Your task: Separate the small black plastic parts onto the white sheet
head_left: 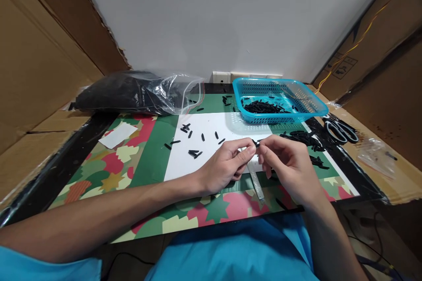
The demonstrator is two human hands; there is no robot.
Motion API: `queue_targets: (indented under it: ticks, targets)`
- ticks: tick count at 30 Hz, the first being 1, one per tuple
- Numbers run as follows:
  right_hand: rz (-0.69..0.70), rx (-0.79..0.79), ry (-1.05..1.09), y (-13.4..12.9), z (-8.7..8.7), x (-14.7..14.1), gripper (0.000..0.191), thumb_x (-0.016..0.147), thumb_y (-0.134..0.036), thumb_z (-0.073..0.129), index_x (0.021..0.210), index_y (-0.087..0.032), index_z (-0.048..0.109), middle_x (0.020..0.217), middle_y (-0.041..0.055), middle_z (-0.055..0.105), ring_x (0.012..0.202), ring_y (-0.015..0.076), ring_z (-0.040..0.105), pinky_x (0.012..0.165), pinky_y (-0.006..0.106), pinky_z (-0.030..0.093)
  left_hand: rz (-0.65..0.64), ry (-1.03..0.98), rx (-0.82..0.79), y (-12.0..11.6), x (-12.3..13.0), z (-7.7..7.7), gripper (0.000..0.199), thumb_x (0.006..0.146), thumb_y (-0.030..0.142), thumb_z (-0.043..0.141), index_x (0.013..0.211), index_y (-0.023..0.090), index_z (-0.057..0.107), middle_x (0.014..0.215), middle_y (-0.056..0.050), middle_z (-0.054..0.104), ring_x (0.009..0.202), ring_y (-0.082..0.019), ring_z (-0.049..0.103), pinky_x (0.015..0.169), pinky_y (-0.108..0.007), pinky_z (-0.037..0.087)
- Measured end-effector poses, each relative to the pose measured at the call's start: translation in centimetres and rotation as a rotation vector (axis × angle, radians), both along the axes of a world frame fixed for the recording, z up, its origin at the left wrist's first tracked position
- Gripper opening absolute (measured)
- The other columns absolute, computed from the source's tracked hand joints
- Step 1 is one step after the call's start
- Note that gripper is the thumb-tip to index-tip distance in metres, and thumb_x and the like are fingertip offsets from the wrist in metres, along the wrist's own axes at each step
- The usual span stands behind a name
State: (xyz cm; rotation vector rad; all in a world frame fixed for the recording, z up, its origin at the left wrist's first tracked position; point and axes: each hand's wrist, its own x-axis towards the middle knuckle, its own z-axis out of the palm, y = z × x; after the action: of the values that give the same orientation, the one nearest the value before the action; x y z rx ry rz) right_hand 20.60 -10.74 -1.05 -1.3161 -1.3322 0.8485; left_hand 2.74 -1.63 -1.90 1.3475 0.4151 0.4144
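I guide from afar as my left hand (231, 161) pinches a small black piece (256, 144) between closed thumb and forefinger, above the patterned mat (150, 153) and near the blue basket (280, 119). My right hand (290, 156) meets it, fingertips nearly together; whether they grip, I cannot tell. The step appears to be two-handed fingertip work; next, I judge, calls for a steady left pinch and light right-hand touch.

A small, slim black piece (256, 144), mostly hidden, sits pinched between the left fingers (248, 153) and right fingers (268, 156). Loose black pieces (203, 137) lie to its left on a white surface (186, 167), pointing various ways, some touching.
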Motion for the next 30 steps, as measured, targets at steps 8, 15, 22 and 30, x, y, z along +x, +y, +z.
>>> queue_targets:
  ticks: [8, 15, 22, 30]
  targets:
    - [0.005, -0.009, 0.042, 0.1, -0.1, -0.1, 0.031, 0.106, -0.038, 0.066, 0.082, -0.019, 0.069, 0.07, -0.0001, 0.063, 0.059, 0.0125, 0.055, 0.054, 0.024, 0.044, 0.023, 0.033, 0.077, -0.1, -0.1, 0.1, 0.039, 0.105, 0.056, 0.063, 0.09, 0.02, 0.062, 0.059, 0.009, 0.04, 0.05, -0.007, 0.032, 0.046, -0.017, 0.03]
    - [-0.009, 0.012, 0.023, 0.3, 0.2, -0.1, 0.031, 0.101, -0.033, 0.068, 0.074, -0.018, 0.068, 0.064, -0.0022, 0.06, 0.055, 0.0101, 0.049, 0.051, 0.023, 0.038, 0.043, 0.064, 0.192, -0.3, -0.1, 0.3, 0.043, 0.106, 0.059, 0.06, 0.088, 0.019, 0.061, 0.059, 0.008, 0.042, 0.051, -0.008, 0.036, 0.047, -0.02, 0.032]
    - [-0.224, 0.093, -0.113, 0.0, -0.1, -1.1, 0.027, 0.088, -0.024, 0.068, 0.062, -0.018, 0.064, 0.056, -0.0035, 0.05, 0.051, 0.0097, 0.042, 0.05, 0.025, 0.034, 0.022, 0.1, 0.271, -0.3, 0.0, 0.7, 0.045, 0.106, 0.058, 0.058, 0.084, 0.019, 0.057, 0.063, 0.007, 0.044, 0.055, -0.009, 0.038, 0.048, -0.021, 0.033]
    - [-0.426, 0.248, -0.535, 0.0, -0.7, -1.6, 0.027, 0.087, -0.021, 0.066, 0.06, -0.019, 0.066, 0.052, -0.0032, 0.048, 0.049, 0.0109, 0.041, 0.053, 0.029, 0.033, 0.034, 0.077, 0.179, -0.5, 0.0, 0.5, 0.041, 0.107, 0.055, 0.06, 0.086, 0.019, 0.057, 0.064, 0.007, 0.042, 0.057, -0.009, 0.036, 0.049, -0.02, 0.031]
